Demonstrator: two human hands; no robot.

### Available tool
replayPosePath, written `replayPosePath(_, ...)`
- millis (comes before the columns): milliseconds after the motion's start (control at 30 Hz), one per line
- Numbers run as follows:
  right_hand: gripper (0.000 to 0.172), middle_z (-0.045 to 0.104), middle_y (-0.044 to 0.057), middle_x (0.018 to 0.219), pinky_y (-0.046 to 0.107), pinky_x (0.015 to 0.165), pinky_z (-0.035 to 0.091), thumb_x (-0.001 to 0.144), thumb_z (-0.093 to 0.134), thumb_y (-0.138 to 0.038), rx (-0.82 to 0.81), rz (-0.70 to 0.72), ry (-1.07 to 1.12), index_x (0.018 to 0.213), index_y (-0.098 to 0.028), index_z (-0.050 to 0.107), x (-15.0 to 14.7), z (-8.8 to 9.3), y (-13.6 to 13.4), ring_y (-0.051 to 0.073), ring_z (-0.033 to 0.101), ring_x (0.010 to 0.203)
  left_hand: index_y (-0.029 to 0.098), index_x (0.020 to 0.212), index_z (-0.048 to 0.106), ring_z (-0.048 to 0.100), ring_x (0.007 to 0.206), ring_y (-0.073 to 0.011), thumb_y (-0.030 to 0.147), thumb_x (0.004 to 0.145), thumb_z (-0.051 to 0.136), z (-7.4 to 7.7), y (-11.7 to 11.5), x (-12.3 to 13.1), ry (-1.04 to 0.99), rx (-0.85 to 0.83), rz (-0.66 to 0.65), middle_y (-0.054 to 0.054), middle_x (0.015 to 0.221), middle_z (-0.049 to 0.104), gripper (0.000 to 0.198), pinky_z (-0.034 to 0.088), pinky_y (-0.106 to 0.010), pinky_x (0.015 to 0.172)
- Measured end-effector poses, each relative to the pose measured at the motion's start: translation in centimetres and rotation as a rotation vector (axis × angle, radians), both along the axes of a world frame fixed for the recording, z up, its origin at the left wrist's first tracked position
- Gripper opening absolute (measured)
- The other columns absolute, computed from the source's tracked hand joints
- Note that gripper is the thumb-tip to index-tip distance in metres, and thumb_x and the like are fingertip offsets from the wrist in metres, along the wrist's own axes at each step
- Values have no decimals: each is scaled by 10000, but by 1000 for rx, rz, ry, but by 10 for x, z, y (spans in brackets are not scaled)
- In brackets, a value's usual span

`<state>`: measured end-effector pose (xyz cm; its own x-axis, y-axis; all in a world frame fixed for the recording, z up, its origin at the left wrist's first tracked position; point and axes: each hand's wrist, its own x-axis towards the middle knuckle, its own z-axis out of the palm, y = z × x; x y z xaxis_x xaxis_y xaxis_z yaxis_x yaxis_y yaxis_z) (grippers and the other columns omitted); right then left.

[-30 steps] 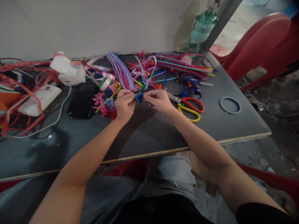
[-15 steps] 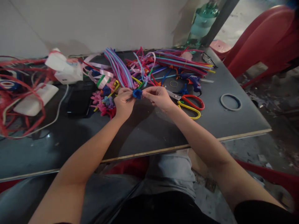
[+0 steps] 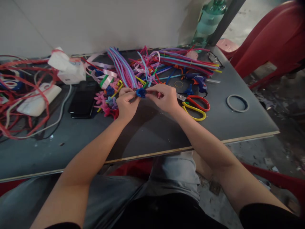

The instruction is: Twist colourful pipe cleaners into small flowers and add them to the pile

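Observation:
Between my two hands, just above the table, is a small blue pipe-cleaner flower (image 3: pixel 140 93). My left hand (image 3: pixel 127 101) is closed on its left side with thumb and fingers. From the right, my right hand (image 3: pixel 164 97) pinches the flower's edge between thumb and forefinger. Pink, light blue and red pipe-cleaner flowers (image 3: pixel 103 101) lie just left of my left hand. Behind the hands rests a bundle of purple and light blue pipe cleaners (image 3: pixel 122 68). Scissors with red and yellow handles (image 3: pixel 196 107) lie right of my right hand.
More pipe cleaners (image 3: pixel 186 60), a blue glue gun (image 3: pixel 199 81) and a green bottle (image 3: pixel 208 22) are at the back. A grey tape ring (image 3: pixel 237 103) sits at the right. On the left are a black phone (image 3: pixel 82 100), a white power strip (image 3: pixel 39 98) and tangled red cord.
My right hand's fingers have shifted their pinch on the blue flower, and the hand is turned a little. My left hand keeps its hold. The whole view has moved slightly.

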<state>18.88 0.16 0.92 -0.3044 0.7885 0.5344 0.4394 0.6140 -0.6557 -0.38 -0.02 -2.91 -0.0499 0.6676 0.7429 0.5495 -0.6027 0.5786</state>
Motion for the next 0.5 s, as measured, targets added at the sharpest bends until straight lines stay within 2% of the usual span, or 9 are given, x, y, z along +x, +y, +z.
replayPosePath(100,220,772,71,1034,347,891,529,953,648,-340,57,-1,-39,1074,-227,792,-1,-5,1,208,698,949,236,674,690,609,827,-191,323,896,736,2,-3,0,35,-2,-40,2,656,595,243,530,-369,813)
replayPosePath(167,220,775,78,1046,346,905,529,957,644,-329,73,16,-38,1072,-224,798,-1,-7,1,211,707,964,239,672,699,617,840,-197,311,893,731,3,-4,0,70,-14,-36,1,640,595,235,533,-372,814)
replayPosePath(300,222,784,78,1031,334,889,530,957,647,-338,70,16,-66,1051,-214,806,-2,-11,2,207,717,945,241,678,713,617,849,-191,321,893,723,4,-6,2,80,-21,-11,-5,671,596,230,538,-370,820)
replayPosePath(500,279,791,73,1017,286,815,534,1013,556,-297,132,-98,-180,1119,-191,790,-9,-17,0,189,733,956,230,664,710,617,855,-196,372,884,742,4,-7,3,60,-49,41,-18,704,585,265,535,-381,829)
